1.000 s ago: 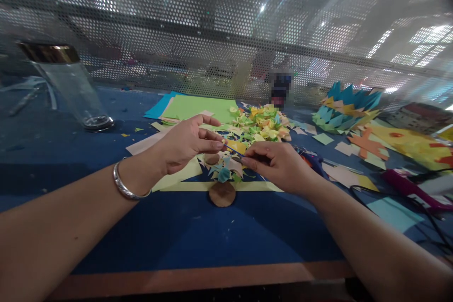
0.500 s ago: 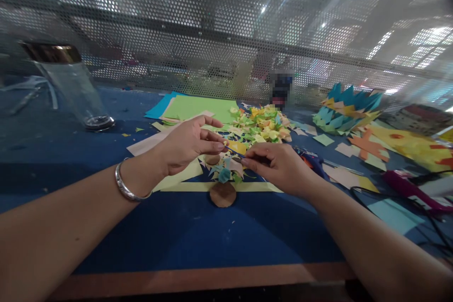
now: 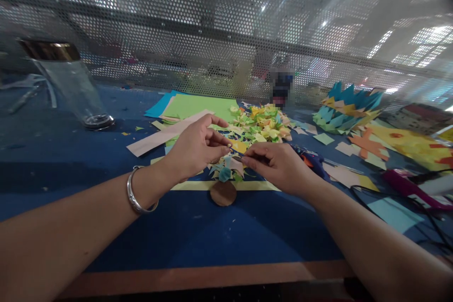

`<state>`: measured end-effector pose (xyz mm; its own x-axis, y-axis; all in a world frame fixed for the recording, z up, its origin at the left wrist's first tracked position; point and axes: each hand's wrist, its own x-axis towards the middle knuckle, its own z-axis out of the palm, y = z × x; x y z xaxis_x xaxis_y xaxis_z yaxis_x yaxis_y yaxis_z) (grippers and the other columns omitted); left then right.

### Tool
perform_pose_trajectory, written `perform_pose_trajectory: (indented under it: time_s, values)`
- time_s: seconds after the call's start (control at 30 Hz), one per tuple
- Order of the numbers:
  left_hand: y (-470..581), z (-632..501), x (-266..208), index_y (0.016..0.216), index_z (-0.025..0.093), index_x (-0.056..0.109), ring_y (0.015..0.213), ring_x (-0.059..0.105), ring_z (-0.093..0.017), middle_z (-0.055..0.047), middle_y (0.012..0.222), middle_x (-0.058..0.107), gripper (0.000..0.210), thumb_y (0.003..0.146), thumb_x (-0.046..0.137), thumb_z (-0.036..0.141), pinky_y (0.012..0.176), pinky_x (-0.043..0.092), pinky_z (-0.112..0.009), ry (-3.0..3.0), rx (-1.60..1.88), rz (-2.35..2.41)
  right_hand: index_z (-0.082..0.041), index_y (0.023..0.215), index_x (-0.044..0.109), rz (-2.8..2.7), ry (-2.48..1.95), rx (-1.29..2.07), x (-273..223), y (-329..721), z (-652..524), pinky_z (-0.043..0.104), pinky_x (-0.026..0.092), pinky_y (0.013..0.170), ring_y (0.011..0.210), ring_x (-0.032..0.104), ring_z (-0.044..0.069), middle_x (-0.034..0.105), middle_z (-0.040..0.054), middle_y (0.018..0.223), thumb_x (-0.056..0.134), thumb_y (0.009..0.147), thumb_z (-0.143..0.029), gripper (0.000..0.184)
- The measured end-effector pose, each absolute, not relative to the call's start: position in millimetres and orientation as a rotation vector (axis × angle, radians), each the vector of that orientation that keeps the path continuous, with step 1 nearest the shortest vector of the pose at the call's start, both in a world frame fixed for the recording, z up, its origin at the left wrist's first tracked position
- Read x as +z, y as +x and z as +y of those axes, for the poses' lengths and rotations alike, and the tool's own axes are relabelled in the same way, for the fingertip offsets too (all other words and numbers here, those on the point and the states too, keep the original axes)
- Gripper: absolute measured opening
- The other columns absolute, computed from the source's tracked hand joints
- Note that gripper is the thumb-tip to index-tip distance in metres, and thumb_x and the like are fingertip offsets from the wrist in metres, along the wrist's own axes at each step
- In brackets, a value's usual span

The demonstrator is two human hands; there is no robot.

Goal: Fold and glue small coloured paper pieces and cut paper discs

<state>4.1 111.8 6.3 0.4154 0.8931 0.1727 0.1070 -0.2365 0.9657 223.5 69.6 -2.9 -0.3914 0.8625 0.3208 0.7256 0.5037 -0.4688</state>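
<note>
My right hand pinches a thin blue stick that points left, over the cut paper. My left hand has its thumb and index finger together at the stick's far tip, on a small pale-yellow bit; its exact shape is too small to tell. Below the fingers lie a teal folded paper piece and pale pointed paper cutouts. A round brown disc sits just nearer to me. Behind the hands rises a heap of yellow and green paper flowers.
Green paper sheets and a pale strip lie behind my left hand. A glass bottle stands left. At right are zigzag paper strips, orange cutouts, a magenta tool with a black cable, and a blue-green square.
My left hand has shifted slightly right and its fingers have rolled inward at the stick's tip. My right hand stays nearly in place with the stick.
</note>
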Motion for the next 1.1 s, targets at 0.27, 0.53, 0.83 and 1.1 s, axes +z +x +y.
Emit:
perform_pose_trajectory:
  time_s: [0.27,0.53,0.83,1.1]
  values:
    - [6.2,108.3,7.1,0.114,0.020,0.060,0.075,0.071,-0.019,-0.006,0.089,0.076,0.040,0.078,0.077,0.016,0.064,0.054,-0.030,1.612,1.047,0.928,-0.017,0.075,0.066,-2.139,-1.365,0.382,-4.1,218.0,66.8,0.025,0.028,0.050,0.052,0.039,0.008,0.051,-0.0029,0.061,0.059,0.097,-0.034,0.029]
    - [11.4,107.4,1.8,0.110,0.018,0.067,0.085,0.073,-0.022,-0.007,0.094,0.078,0.040,0.075,0.084,0.027,0.064,0.054,-0.028,1.557,1.189,0.908,-0.018,0.075,0.066,-2.047,-1.359,0.383,-5.9,215.5,66.8,0.027,0.029,0.051,0.056,0.039,0.010,0.052,-0.0020,0.063,0.057,0.098,-0.038,0.032]
    - [10.1,116.4,6.5,0.090,0.016,0.063,0.085,0.071,-0.018,-0.009,0.094,0.075,0.023,0.075,0.081,0.016,0.075,0.053,-0.030,1.185,1.271,0.994,-0.019,0.072,0.064,-2.122,-1.493,0.321,-4.9,219.7,70.6,0.028,0.026,0.049,0.051,0.039,0.010,0.049,-0.0023,0.056,0.057,0.096,-0.038,0.032]
    - [9.9,111.6,-1.7,0.094,0.016,0.065,0.076,0.069,-0.019,-0.008,0.083,0.074,0.031,0.071,0.086,0.019,0.062,0.049,-0.029,1.340,1.086,0.948,-0.019,0.080,0.068,-2.151,-1.688,0.100,-7.2,225.5,74.8,0.029,0.031,0.053,0.059,0.052,0.015,0.065,0.0029,0.070,0.064,0.091,-0.038,0.022]
